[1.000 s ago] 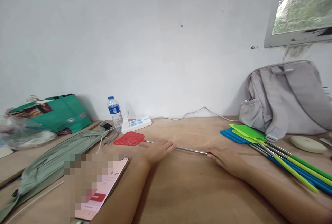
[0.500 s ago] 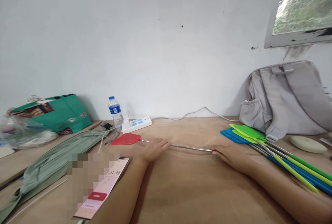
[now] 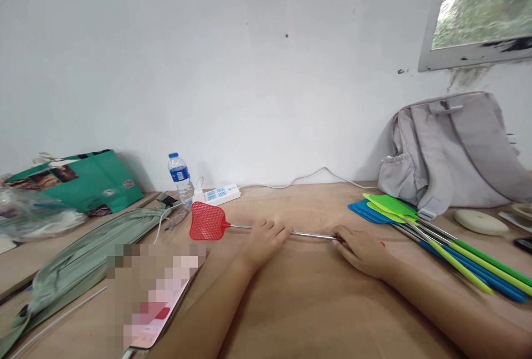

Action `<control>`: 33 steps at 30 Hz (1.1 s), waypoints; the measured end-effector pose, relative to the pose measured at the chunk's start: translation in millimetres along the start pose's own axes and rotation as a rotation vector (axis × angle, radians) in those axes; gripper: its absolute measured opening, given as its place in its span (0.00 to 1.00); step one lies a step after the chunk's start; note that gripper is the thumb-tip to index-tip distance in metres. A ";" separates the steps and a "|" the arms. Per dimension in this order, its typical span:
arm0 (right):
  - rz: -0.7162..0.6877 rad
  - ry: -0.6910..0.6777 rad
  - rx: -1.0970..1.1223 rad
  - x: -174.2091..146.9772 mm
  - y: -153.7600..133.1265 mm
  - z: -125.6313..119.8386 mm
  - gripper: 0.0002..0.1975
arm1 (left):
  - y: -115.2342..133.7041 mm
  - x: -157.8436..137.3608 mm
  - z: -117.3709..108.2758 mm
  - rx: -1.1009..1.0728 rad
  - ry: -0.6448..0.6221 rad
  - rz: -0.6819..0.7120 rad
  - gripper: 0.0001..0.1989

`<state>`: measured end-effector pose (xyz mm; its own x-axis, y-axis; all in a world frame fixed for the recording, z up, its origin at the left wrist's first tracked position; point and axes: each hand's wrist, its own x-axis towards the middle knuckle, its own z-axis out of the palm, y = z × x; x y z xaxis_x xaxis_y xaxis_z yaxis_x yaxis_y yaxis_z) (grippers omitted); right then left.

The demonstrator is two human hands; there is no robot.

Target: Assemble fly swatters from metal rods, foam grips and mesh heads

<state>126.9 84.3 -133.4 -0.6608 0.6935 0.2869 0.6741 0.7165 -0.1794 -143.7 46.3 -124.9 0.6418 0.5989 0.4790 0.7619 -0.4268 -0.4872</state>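
Observation:
A red fly swatter (image 3: pixel 208 221) with a thin metal rod lies crosswise in front of me, its mesh paddle at the left, tilted up toward my view. My left hand (image 3: pixel 269 241) is closed over the rod near the paddle, fingers bent across it. Further right, my right hand (image 3: pixel 361 251) grips the same swatter by its handle end; a bit of red shows beyond its far side, and the rest of the handle is hidden under the palm. Bare rod spans the gap between both hands.
Several blue, green and yellow fly swatters (image 3: pixel 449 251) lie piled at right, before a grey backpack (image 3: pixel 453 154). At left are a phone (image 3: pixel 155 326), a green strap bag (image 3: pixel 95 254), a water bottle (image 3: pixel 179 175), a power strip (image 3: pixel 220 195) and a green shopping bag (image 3: pixel 103 179).
The red paddle has turned from nearly flat to facing me more. My left hand has slid right along with the swatter; my right hand sits slightly further left, with red handle showing past it.

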 end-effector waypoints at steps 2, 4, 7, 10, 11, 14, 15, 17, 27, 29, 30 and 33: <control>0.001 -0.015 0.005 -1.2 -11.1 1.5 0.16 | 8.9 4.9 0.7 -0.003 0.008 0.046 0.08; 0.006 -0.031 0.014 -1.9 -20.6 3.3 0.17 | 12.7 7.0 -0.3 -0.002 0.010 0.086 0.08; 0.029 -0.042 -0.008 -0.8 -27.9 7.5 0.18 | 9.0 5.8 -3.1 0.012 -0.010 0.135 0.07; 0.023 -0.037 -0.049 2.3 -27.8 12.7 0.18 | 0.0 3.1 -5.2 0.023 -0.049 0.173 0.06; 0.020 -0.036 -0.060 3.4 -26.6 13.9 0.18 | -3.3 2.3 -5.5 0.024 -0.061 0.179 0.07; 0.014 -0.034 -0.081 5.8 -20.6 13.5 0.18 | -13.9 -1.4 -5.6 0.022 -0.091 0.172 0.08; 0.013 -0.036 -0.094 6.2 -18.1 12.2 0.18 | -18.1 -3.5 -5.4 0.021 -0.101 0.162 0.08; 0.003 -0.052 -0.132 6.9 -13.4 8.8 0.18 | -27.4 -9.0 -4.6 0.020 -0.121 0.134 0.08; -0.081 0.000 -0.187 8.9 13.8 8.0 0.17 | -56.7 -34.9 -5.7 0.034 -0.141 0.043 0.12; -0.096 0.023 -0.163 7.4 21.0 7.1 0.18 | -58.2 -37.1 -6.0 0.037 -0.131 0.025 0.12; -0.095 0.033 -0.152 6.8 23.2 6.8 0.18 | -58.4 -37.5 -5.9 0.037 -0.128 0.020 0.11; -0.062 0.038 -0.129 5.5 23.3 7.3 0.19 | -56.1 -34.5 -4.5 0.035 -0.114 -0.013 0.08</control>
<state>136.6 105.3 -142.8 -0.6914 0.6427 0.3300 0.6706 0.7408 -0.0379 -208.2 46.5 -110.8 0.6165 0.6783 0.3998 0.7650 -0.3958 -0.5081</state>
